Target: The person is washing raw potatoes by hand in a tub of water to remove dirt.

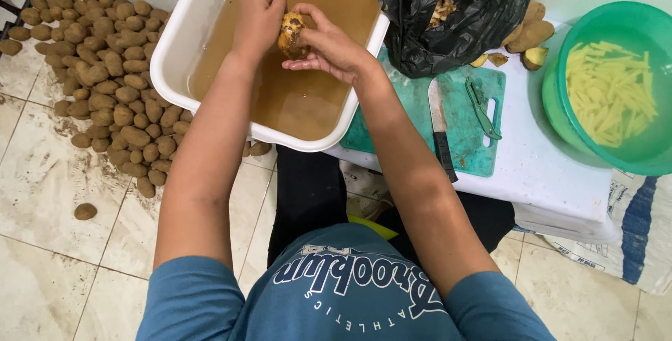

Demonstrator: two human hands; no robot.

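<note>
Both hands over the white tub [171, 68], which holds murky brown water. Left hand [260, 16] & right hand [327, 46] grip one potato [291, 33] between them, just above the water near the tub's far end; potato looks partly peeled, wet, brown patches left on it. Left fingers curl round its left side, thumb side hidden; right fingers wrap under & over from the right, clenched on it. Can't tell if it touches the water. Tub sits half on the white table [546, 166], half out over the floor. Just right of the tub: black bag [455, 26], open, w/ peelings inside. In front of the bag a teal cutting board [465, 114], its left edge tucked under the tub; knife [439, 128] lies on it, blade toward the bag, black handle toward the person, and a green peeler [483, 110] beside the knife. Far right a green basin [616, 89] of water w/ cut potato sticks. A few potatoes, some cut, [528, 37] between bag & basin. Left on the tiled floor, big pile of unwashed potatoes [105, 68], one stray [85, 211] apart from it.
</note>
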